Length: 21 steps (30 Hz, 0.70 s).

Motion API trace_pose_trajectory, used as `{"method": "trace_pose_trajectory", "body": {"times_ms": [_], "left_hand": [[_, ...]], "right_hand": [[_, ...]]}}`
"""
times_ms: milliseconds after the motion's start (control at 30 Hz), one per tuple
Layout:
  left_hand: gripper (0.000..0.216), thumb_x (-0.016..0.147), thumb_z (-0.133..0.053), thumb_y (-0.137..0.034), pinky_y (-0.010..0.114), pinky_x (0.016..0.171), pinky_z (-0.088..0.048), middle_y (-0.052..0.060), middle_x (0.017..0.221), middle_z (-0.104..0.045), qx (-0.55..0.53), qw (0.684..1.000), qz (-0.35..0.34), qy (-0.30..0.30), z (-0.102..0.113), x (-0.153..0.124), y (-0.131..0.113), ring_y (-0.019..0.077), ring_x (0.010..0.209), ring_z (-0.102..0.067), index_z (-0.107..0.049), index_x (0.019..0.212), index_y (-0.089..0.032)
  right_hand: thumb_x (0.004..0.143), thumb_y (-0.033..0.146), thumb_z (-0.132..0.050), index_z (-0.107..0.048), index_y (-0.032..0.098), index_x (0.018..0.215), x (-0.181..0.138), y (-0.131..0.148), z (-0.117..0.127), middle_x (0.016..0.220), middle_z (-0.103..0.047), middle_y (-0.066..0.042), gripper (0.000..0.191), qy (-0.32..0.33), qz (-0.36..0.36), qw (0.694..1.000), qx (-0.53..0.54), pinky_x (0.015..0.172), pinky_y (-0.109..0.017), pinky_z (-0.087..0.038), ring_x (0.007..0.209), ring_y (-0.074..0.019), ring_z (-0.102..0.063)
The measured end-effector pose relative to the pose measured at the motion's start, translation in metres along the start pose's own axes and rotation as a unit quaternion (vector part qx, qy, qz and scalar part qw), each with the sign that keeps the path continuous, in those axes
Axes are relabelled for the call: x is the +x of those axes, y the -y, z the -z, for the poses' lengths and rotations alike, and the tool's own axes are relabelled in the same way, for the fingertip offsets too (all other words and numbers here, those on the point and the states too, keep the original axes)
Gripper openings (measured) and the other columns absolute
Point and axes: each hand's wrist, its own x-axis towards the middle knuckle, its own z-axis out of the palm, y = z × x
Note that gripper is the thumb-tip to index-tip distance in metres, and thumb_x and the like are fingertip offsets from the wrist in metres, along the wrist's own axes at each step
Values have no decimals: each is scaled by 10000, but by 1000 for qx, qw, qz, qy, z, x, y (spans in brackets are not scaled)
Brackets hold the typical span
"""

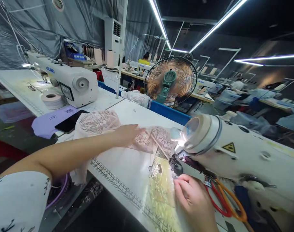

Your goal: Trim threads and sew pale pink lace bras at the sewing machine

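Note:
Pale pink lace bra cups (159, 137) lie on the sewing table, their right end beside the needle area of the sewing machine (253, 154). My left hand (127, 133) rests flat on the lace, fingers stretched toward the machine. Another lace cup (98, 120) sits to the left of my wrist. Close below the presser foot (176, 166), my right hand (192, 196) is closed, thumb and forefinger pinched together. What they pinch, if anything, is too small to make out. Yellowed clear tape (161, 183) covers the table by my right hand.
Scissors with red and orange handles (230, 203) lie under the machine arm. A phone (71, 121) rests on purple card (49, 120) at the left. Beyond stand a second sewing machine (72, 80), a tape roll (52, 100) and a large fan (170, 80). A ruler strip (122, 187) follows the table's front edge.

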Motion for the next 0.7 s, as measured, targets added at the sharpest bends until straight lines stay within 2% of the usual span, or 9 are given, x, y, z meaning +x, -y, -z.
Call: {"method": "trace_pose_trajectory", "body": {"times_ms": [67,133,167,233,300,533,700], "left_hand": [[470,938,-440,-302,382,945,-442,90,1388,-454,-4,998,68,-16,14,-10,32,222,1208,-483,-325,1391,-244],[376,923,-491,-342,458,898,-473,113,1261,-533,5,989,150,-17,25,-23,69,249,1097,-550,-483,1256,-167],[348,907,-526,-348,456,866,-494,106,1198,-565,9,982,188,-8,30,-30,86,239,1035,-578,-526,1195,-153],[306,894,-556,-334,415,806,-525,87,1117,-596,9,974,226,14,35,-45,117,211,950,-606,-559,1132,-143],[287,888,-567,-330,389,773,-537,76,1077,-609,7,973,230,17,36,-60,137,198,909,-615,-573,1101,-138],[242,902,-544,-335,344,711,-540,41,935,-630,11,985,148,-87,40,-104,158,169,804,-623,-597,998,-120],[233,913,-528,-334,298,636,-533,12,817,-621,-3,987,112,-115,40,-118,158,134,689,-611,-597,954,-115]], "right_hand": [[912,309,-448,-608,212,695,-1,3,0,827,-600,-54,287,0,4,1000,-7,669,-329,-411,736,-200,-540],[910,300,-456,-612,208,699,0,5,0,833,-604,-53,278,3,11,1000,-13,666,-325,-421,742,-200,-548],[909,293,-459,-614,204,702,1,7,0,833,-606,-55,274,2,15,1000,-15,668,-324,-427,748,-200,-553],[906,284,-461,-614,195,694,2,9,-1,824,-610,-58,276,-8,27,999,-16,670,-321,-438,755,-200,-560],[904,273,-457,-611,189,678,4,11,-1,807,-612,-60,286,-22,35,999,-17,672,-319,-448,754,-198,-563],[901,233,-464,-604,182,670,4,25,7,807,-616,-63,275,-45,19,999,-20,692,-321,-463,776,-195,-563],[903,220,-454,-574,191,638,-5,42,9,767,-608,-60,293,-54,9,998,8,657,-310,-474,775,-197,-573]]}}
